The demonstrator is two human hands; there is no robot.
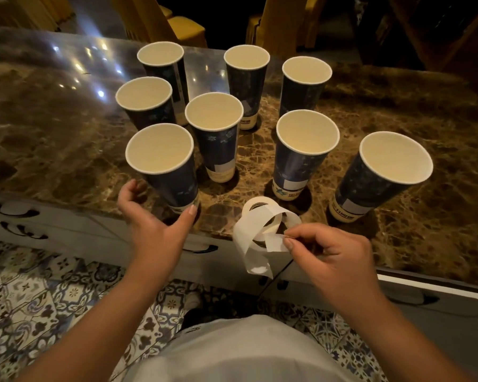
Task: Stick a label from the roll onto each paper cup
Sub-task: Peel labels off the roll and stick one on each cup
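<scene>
- Nearest the camera, a pale shirt front sits above the patterned floor tiles.
- Right hand pinches a loose white label between thumb and forefinger, just off the near edge of the brown marble bench.
- White label roll stands at that near edge, its backing strip curling down over it.
- Left hand is spread, thumb tip touching the base of the nearest dark blue paper cup; no label shows on it.
- Three cups, the middle cup, the right-middle cup and the right-edge cup, show pale rectangles low down, likely labels.
- Four rear cups are unclear, so perhaps half remains.
</scene>
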